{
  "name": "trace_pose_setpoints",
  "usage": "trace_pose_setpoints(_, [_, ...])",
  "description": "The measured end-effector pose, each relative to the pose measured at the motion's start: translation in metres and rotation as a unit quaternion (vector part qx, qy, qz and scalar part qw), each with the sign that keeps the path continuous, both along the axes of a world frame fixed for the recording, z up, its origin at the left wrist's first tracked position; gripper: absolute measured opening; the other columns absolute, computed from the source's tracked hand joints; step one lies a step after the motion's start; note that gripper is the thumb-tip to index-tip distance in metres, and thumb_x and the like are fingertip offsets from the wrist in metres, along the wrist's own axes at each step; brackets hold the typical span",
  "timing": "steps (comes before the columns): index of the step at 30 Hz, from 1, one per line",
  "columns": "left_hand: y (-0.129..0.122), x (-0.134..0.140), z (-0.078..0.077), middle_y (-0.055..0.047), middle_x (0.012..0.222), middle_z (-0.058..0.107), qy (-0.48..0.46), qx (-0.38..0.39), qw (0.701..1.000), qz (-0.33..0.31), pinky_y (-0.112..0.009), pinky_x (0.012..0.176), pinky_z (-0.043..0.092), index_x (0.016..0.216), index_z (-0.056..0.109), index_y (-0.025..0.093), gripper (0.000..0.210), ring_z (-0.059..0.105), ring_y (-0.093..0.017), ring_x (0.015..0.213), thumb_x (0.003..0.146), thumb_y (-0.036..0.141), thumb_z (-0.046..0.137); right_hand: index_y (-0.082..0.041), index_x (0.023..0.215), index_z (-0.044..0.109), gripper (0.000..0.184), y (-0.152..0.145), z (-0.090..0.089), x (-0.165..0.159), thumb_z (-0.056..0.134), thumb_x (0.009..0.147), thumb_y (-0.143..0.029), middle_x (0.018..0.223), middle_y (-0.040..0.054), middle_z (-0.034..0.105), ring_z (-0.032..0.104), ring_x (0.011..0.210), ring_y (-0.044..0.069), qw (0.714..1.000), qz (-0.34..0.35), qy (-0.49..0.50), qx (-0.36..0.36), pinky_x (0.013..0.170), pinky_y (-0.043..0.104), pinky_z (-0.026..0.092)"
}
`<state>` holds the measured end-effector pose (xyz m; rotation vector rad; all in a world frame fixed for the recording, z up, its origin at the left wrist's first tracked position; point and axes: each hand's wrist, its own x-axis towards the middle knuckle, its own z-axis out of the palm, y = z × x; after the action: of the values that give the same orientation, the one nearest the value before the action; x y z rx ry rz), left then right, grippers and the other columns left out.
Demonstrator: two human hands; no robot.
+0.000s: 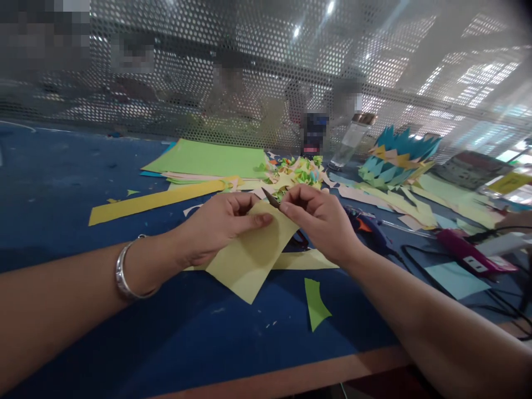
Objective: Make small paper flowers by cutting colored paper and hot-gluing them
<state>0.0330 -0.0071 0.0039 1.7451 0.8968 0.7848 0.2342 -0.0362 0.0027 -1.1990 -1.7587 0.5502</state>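
Observation:
Between my hands is a pale yellow sheet of paper [249, 260], tilted with one corner pointing toward me. My left hand [226, 224] pinches its upper left edge, thumb on top. At the upper right edge, my right hand [322, 219] pinches with thumb and bent fingers. A dark pointed piece [271, 198] sticks out from the right fingertips; I cannot tell whether it is a folded corner in shadow or a blade. Below the right hand a dark reddish loop [300, 241], like a scissors handle, shows partly. Underneath lies a pale yellow strip [307, 259].
Paper scraps [299, 173] are heaped behind my hands. Green sheets [220, 158], a yellow strip [158, 200], a clear bottle [348, 143] and a blue-and-yellow paper crown [399, 158] stand around. Rightward are a glue gun [376, 235], cables and a purple power strip [471, 252]. A green scrap [316, 305] lies nearer.

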Motion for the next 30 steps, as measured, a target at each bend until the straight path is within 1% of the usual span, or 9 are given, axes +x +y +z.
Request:
trace_pose_setpoints(3, [0.001,-0.002,-0.001,-0.003,0.085,0.073,-0.082,-0.118,0.99,-0.012,-0.029,0.063,0.057,0.093,0.069,0.021,0.025,0.07,-0.018,0.07,0.078,0.038,0.077,-0.018,0.084,0.06,0.016,0.0,-0.003,-0.004,0.061,0.093,-0.031,0.074,-0.0014,0.051,0.042,0.065,0.011,0.999,0.025,0.033,-0.018,0.058,0.026,0.034])
trace_pose_setpoints(4, [0.001,-0.002,0.0,-0.002,0.084,0.072,-0.099,-0.127,0.987,-0.004,-0.028,0.064,0.056,0.091,0.069,0.02,0.025,0.069,-0.017,0.07,0.076,0.037,0.079,-0.018,0.085,0.059,0.018,0.001,-0.004,-0.005,0.061,0.093,-0.034,0.075,-0.0014,0.05,0.042,0.065,0.011,0.998,0.04,0.052,-0.025,0.058,0.026,0.034])
trace_pose_setpoints(8, [0.002,-0.003,0.001,-0.003,0.086,0.074,-0.119,-0.116,0.986,0.0,-0.029,0.066,0.057,0.091,0.071,0.02,0.025,0.07,-0.019,0.074,0.076,0.037,0.081,-0.021,0.087,0.054,0.018,0.001,-0.01,-0.01,0.063,0.093,-0.036,0.078,-0.0018,0.05,0.044,0.069,0.011,0.982,0.093,0.148,-0.066,0.061,0.025,0.038])
trace_pose_setpoints(12, [0.003,-0.005,0.005,-0.004,0.091,0.075,-0.139,-0.116,0.983,-0.001,-0.03,0.069,0.059,0.096,0.07,0.021,0.025,0.071,-0.019,0.076,0.078,0.036,0.078,-0.022,0.088,0.053,0.011,0.001,-0.01,-0.012,0.062,0.092,-0.029,0.076,-0.0032,0.054,0.051,0.063,0.011,0.959,0.085,0.245,-0.117,0.058,0.024,0.043])
trace_pose_setpoints(16, [0.015,-0.012,0.012,-0.004,0.092,0.075,-0.161,-0.115,0.978,0.069,-0.031,0.066,0.06,0.099,0.069,0.02,0.027,0.071,-0.019,0.072,0.075,0.03,0.079,-0.023,0.09,0.05,0.011,0.001,-0.005,-0.005,0.054,0.096,-0.031,0.076,-0.0028,0.06,0.057,0.056,0.011,0.936,0.069,0.305,-0.162,0.057,0.027,0.049])
trace_pose_setpoints(20, [0.03,-0.021,0.016,-0.004,0.089,0.076,-0.155,-0.126,0.974,0.11,-0.031,0.059,0.06,0.099,0.07,0.019,0.032,0.07,-0.019,0.064,0.07,0.025,0.082,-0.024,0.085,0.044,0.017,-0.001,0.0,0.0,0.053,0.096,-0.031,0.069,-0.0039,0.059,0.054,0.046,0.01,0.938,0.054,0.291,-0.182,0.046,0.024,0.043])
trace_pose_setpoints(23, [0.029,-0.022,0.016,-0.003,0.082,0.076,-0.125,-0.155,0.977,0.075,-0.027,0.053,0.058,0.095,0.071,0.019,0.03,0.069,-0.017,0.059,0.069,0.026,0.084,-0.024,0.083,0.043,0.025,-0.004,-0.001,-0.001,0.059,0.096,-0.038,0.066,-0.0059,0.056,0.046,0.043,0.007,0.946,0.065,0.267,-0.175,0.041,0.021,0.033])
trace_pose_setpoints(27, [0.013,-0.017,0.014,-0.003,0.082,0.077,-0.1,-0.201,0.975,-0.002,-0.023,0.052,0.057,0.096,0.074,0.019,0.032,0.069,-0.015,0.06,0.069,0.029,0.087,-0.023,0.085,0.048,0.033,-0.005,-0.005,-0.001,0.056,0.097,-0.052,0.066,-0.0041,0.057,0.047,0.049,0.008,0.963,0.05,0.209,-0.16,0.043,0.02,0.034])
trace_pose_setpoints(30, [0.01,-0.015,0.013,-0.004,0.08,0.078,-0.094,-0.185,0.978,0.014,-0.025,0.052,0.057,0.093,0.075,0.02,0.032,0.069,-0.017,0.058,0.068,0.034,0.087,-0.021,0.085,0.051,0.037,-0.005,-0.006,0.001,0.054,0.097,-0.057,0.069,-0.003,0.056,0.046,0.052,0.008,0.979,0.042,0.137,-0.146,0.046,0.022,0.037])
